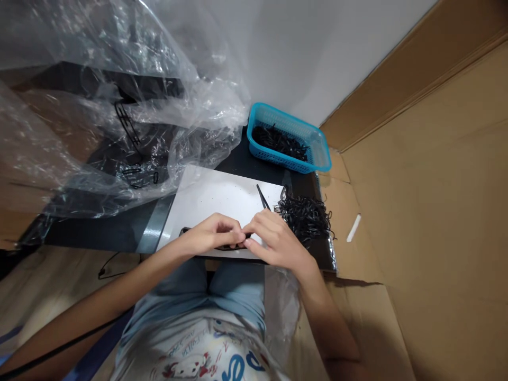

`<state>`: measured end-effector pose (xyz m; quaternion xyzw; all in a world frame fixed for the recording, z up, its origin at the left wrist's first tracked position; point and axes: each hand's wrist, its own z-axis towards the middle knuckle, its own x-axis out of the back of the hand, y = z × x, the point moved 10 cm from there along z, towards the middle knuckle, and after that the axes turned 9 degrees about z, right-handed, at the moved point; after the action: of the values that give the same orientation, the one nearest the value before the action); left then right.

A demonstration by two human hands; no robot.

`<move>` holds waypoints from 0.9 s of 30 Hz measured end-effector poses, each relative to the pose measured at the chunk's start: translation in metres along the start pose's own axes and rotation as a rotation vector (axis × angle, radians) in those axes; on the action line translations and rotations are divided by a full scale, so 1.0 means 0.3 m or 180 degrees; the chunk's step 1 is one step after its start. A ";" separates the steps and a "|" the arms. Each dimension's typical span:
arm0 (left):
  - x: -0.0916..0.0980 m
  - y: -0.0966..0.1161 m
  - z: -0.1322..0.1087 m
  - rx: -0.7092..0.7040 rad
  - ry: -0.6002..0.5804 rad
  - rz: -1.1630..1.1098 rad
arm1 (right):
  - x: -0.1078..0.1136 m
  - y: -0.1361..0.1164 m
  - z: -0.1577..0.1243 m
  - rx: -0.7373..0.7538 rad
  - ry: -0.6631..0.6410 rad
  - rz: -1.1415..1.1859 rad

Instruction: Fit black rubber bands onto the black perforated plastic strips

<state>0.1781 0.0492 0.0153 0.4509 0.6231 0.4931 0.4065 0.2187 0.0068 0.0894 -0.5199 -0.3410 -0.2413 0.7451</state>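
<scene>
My left hand (216, 233) and my right hand (273, 239) meet over the near edge of a white board (214, 193). Their fingertips pinch a small black piece (248, 235), mostly hidden by the fingers, so its kind is unclear. Beneath the hands lies a long, narrow black part (228, 247), largely covered by my left hand. A dark, slim tool like tweezers (262, 196) rests on the board just beyond my right hand. To the right of that hand is a tangled heap of thin black looped pieces (305, 218).
A blue plastic basket (291, 164) holding black pieces (280, 142) stands at the back of the dark table (238, 161). Crumpled clear plastic sheeting (159, 106) hangs over the left side, with several black loops in it. Cardboard (428, 174) borders the right.
</scene>
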 end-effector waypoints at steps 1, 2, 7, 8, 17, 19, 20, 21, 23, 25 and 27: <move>-0.005 0.000 -0.005 0.0014 -0.0081 -0.0059 | 0.000 -0.014 0.009 0.0077 -0.0011 0.0032; -0.010 -0.001 -0.009 0.0025 -0.0155 -0.0119 | 0.000 -0.019 0.014 0.0124 0.0007 0.0165; -0.012 -0.018 -0.024 0.0033 -0.0295 -0.0382 | -0.022 0.096 -0.012 -0.0393 0.0717 0.2096; -0.009 -0.022 -0.025 0.0033 -0.0290 -0.0411 | -0.030 0.133 -0.029 -0.0578 0.1039 0.2536; -0.006 -0.025 -0.018 0.0049 -0.0121 -0.0550 | -0.118 0.206 -0.119 -0.1476 0.2927 0.4327; -0.010 -0.024 -0.018 0.0065 -0.0121 -0.0582 | -0.133 0.208 -0.118 -0.1749 0.2859 0.4493; -0.012 -0.023 -0.018 0.0071 -0.0133 -0.0593 | -0.138 0.210 -0.118 -0.1866 0.2798 0.4553; -0.014 -0.023 -0.018 0.0077 -0.0151 -0.0601 | -0.145 0.212 -0.117 -0.1961 0.2729 0.4625; -0.015 -0.022 -0.019 0.0093 -0.0190 -0.0607 | -0.160 0.216 -0.116 -0.2104 0.2572 0.4777; -0.018 -0.022 -0.021 0.0120 -0.0224 -0.0606 | -0.176 0.219 -0.116 -0.2212 0.2404 0.4876; -0.022 -0.024 -0.022 0.0163 -0.0247 -0.0603 | -0.189 0.218 -0.117 -0.2277 0.2268 0.4900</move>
<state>0.1723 0.0405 0.0100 0.4190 0.6592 0.4185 0.4635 0.2375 -0.0033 -0.0016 -0.6978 0.4437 0.0841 0.5560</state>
